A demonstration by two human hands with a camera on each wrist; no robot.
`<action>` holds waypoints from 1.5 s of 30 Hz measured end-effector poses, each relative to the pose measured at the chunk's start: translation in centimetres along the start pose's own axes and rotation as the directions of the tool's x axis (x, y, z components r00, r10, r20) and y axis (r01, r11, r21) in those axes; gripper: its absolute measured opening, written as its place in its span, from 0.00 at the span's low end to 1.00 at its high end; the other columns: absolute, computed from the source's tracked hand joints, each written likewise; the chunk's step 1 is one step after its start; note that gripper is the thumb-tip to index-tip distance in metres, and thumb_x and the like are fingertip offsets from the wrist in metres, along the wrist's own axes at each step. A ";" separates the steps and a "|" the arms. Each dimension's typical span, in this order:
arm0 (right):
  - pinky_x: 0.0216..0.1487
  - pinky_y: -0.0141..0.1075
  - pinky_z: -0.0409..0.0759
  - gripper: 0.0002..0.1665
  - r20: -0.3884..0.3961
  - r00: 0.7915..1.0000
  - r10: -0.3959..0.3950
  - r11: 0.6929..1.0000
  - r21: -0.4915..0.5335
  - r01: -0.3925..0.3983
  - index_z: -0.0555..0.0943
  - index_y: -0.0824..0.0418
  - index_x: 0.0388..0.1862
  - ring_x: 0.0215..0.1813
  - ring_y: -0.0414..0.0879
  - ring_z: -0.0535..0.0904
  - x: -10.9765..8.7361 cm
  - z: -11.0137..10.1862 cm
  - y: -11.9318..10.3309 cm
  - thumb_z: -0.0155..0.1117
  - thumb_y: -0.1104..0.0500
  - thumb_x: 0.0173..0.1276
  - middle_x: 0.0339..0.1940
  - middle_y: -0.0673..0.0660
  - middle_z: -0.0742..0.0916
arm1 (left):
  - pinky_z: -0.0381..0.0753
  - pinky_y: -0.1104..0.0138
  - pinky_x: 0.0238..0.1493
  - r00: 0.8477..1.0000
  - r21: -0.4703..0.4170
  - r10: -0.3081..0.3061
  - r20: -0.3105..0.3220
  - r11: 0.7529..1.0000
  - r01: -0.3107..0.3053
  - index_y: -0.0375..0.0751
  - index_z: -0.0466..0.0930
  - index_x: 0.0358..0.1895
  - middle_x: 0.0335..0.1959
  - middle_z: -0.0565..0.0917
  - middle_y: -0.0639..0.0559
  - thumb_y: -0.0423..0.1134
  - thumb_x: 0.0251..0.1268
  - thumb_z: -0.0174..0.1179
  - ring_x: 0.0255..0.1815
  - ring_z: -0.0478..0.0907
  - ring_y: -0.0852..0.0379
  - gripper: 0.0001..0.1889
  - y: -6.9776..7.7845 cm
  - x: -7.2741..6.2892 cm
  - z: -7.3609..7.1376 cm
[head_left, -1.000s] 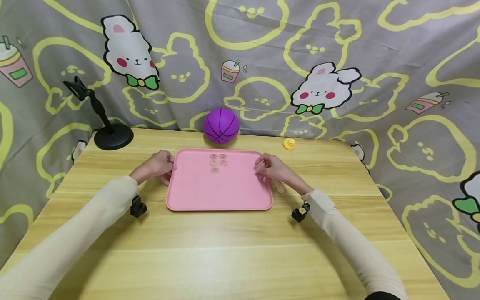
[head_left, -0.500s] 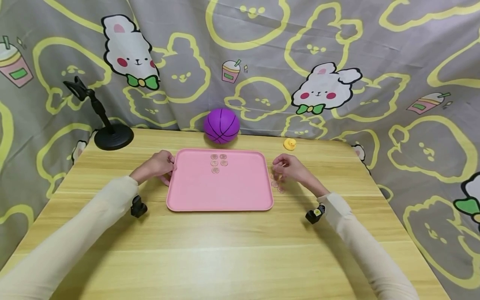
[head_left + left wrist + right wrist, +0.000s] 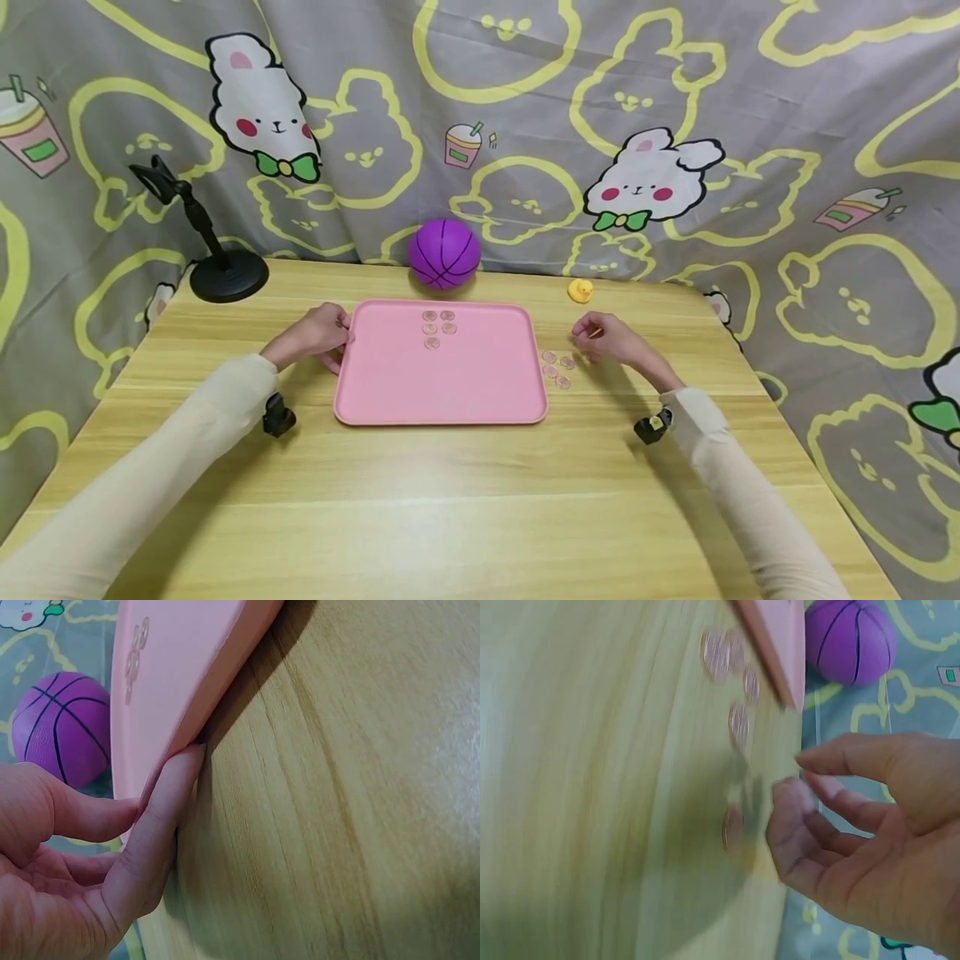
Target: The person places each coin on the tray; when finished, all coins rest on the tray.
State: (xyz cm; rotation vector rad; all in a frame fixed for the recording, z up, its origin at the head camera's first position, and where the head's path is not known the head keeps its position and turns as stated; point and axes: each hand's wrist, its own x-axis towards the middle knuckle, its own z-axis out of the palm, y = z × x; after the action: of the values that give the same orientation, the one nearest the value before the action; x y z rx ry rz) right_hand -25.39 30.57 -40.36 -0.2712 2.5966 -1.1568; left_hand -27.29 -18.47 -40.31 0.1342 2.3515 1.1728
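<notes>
A pink rectangular tray (image 3: 442, 375) rests on the table, with several copper coins (image 3: 431, 328) grouped near its far edge. My left hand (image 3: 321, 329) pinches the tray's left rim between thumb and fingers, as the left wrist view shows closely. To the right of the tray, more coins (image 3: 739, 724) lie loose on the wood. Above the table, just beyond those coins, hovers my right hand (image 3: 611, 336). Its fingers are loosely bent, and in the right wrist view a gap shows between thumb and index finger (image 3: 791, 795) with nothing held.
A purple ball (image 3: 444, 254) sits behind the tray, by the patterned cloth. At the back right is a small yellow duck (image 3: 580, 290). A black stand (image 3: 228, 273) with a round base occupies the back left corner of the wooden table (image 3: 450, 517).
My right hand has moved right, from over the tray's right edge to past the loose coins, uncovering them. My left hand stays on the tray's rim.
</notes>
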 end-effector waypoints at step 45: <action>0.37 0.33 0.91 0.08 -0.103 0.982 -0.160 0.985 0.047 0.166 0.83 0.74 0.48 0.35 0.48 0.87 3.3 4.5 -4.6 0.66 0.70 0.74 0.39 0.70 0.89 | 0.94 0.60 0.30 0.999 0.011 0.018 -0.036 1.000 -0.018 0.20 0.71 0.54 0.35 0.80 0.37 0.25 0.76 0.45 0.28 0.85 0.53 0.12 -0.4 0.2 0.6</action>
State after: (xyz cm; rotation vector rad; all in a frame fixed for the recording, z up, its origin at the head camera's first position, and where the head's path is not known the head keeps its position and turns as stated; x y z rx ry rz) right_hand -26.79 23.46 -40.35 -0.4326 2.6638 -1.3269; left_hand -27.15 -18.21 -41.00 0.1394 2.3929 1.1801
